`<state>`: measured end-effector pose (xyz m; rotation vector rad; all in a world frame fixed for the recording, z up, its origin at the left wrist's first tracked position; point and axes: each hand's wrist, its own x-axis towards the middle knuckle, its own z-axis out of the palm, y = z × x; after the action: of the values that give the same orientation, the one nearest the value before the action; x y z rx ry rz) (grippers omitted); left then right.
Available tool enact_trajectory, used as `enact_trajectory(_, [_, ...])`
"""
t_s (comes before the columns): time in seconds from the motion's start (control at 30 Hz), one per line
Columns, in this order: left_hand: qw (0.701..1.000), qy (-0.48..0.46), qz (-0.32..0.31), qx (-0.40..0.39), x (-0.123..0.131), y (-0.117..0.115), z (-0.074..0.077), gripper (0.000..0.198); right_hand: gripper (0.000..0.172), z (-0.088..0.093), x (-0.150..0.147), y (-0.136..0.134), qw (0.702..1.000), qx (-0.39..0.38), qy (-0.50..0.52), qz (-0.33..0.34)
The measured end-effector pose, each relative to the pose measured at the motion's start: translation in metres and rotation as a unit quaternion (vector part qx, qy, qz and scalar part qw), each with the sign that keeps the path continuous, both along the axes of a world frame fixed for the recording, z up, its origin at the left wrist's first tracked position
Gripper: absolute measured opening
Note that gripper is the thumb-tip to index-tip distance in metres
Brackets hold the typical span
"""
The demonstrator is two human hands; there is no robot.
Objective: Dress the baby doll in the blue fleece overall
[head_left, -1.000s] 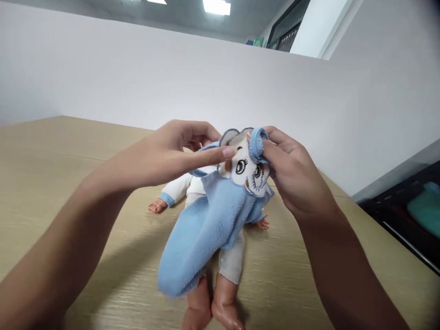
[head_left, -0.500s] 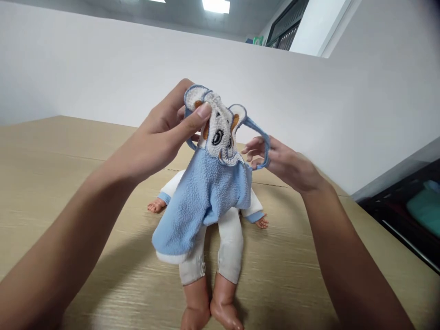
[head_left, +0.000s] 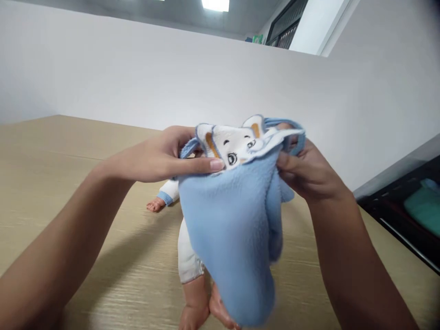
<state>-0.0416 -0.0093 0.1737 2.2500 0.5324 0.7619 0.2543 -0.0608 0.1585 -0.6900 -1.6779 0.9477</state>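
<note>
A blue fleece doll garment (head_left: 233, 215) with straps and a white animal face with brown-lined ears hangs stretched between my hands. My left hand (head_left: 168, 156) grips its left upper edge, thumb pressed on the front beside the face. My right hand (head_left: 302, 167) pinches the right upper edge, a blue strap looped around its fingers. Behind and below the garment, a doll (head_left: 189, 256) in white clothing with blue cuffs lies on the table, feet towards me. The garment hides its head, most of its torso and one arm.
The wooden table (head_left: 113, 229) reaches back to a white partition wall (head_left: 137, 78). Beyond the table's right edge is a dark rack or case (head_left: 395, 215) holding something green.
My right hand has closed on the garment's right side, after only being inside the strap loop. The garment has come lower and is spread wider, covering more of the doll.
</note>
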Motion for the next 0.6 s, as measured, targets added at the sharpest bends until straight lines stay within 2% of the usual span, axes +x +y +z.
enact_trajectory(0.07, [0.999, -0.035, -0.013, -0.005, 0.005, -0.002, -0.002, 0.033, 0.028, 0.000, 0.001, 0.002, 0.997, -0.026, -0.071, 0.029])
enact_trajectory(0.17, [0.995, -0.100, -0.009, 0.002, 0.015, -0.001, -0.007, 0.034, 0.050, -0.004, 0.005, 0.008, 0.979, -0.083, -0.162, 0.090])
enact_trajectory(0.27, [0.989, -0.150, 0.014, 0.008, 0.022, 0.004, -0.012, 0.034, 0.071, -0.008, 0.007, 0.012, 0.933, -0.167, -0.271, 0.168])
enact_trajectory(0.33, [0.986, -0.166, 0.022, 0.006, 0.025, 0.007, -0.015, 0.033, 0.079, -0.011, 0.003, 0.012, 0.907, -0.187, -0.324, 0.193])
enact_trajectory(0.43, [0.986, -0.166, 0.013, -0.005, 0.028, 0.007, -0.015, 0.035, 0.082, -0.013, -0.010, 0.009, 0.908, -0.165, -0.345, 0.172])
enact_trajectory(0.6, [0.989, -0.146, 0.004, -0.020, 0.026, 0.004, -0.013, 0.040, 0.065, -0.015, -0.027, 0.003, 0.934, -0.109, -0.319, 0.119])
